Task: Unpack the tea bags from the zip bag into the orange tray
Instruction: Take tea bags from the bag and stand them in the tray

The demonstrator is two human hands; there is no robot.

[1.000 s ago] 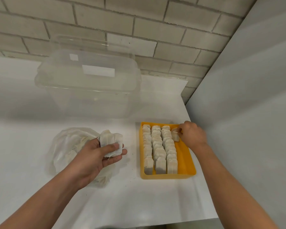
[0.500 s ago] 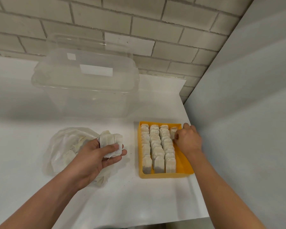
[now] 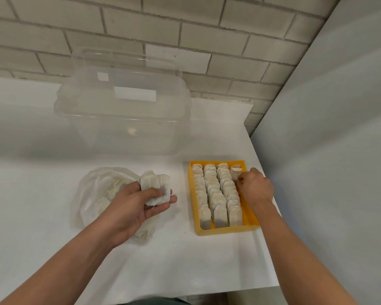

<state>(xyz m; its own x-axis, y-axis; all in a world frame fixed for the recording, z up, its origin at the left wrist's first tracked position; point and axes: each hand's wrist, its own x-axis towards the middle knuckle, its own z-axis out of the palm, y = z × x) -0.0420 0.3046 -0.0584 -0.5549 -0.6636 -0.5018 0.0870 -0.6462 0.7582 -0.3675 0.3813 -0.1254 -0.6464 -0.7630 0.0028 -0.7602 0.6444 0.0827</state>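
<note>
The right grip (image 3: 254, 188) curls over its own fingertips, so whether they pinch the tea bag (image 3: 235, 171) just beyond them cannot be told. Its wrist covers the tray's (image 3: 227, 230) right side. How many tea bags (image 3: 155, 186) the left grip (image 3: 139, 205) holds is unclear. Under that grip the zip bag's (image 3: 92, 190) near part is hidden, and its contents are blurred. Both forearms (image 3: 64, 260) run off the bottom edge.

Single view: wide-angle camera on person's head, facing forward and down onto white bench (image 3: 196, 271); close, left hand (image 3: 132, 208) and right hand (image 3: 256, 190) mid-frame; brick wall (image 3: 207, 40) beyond.
</note>
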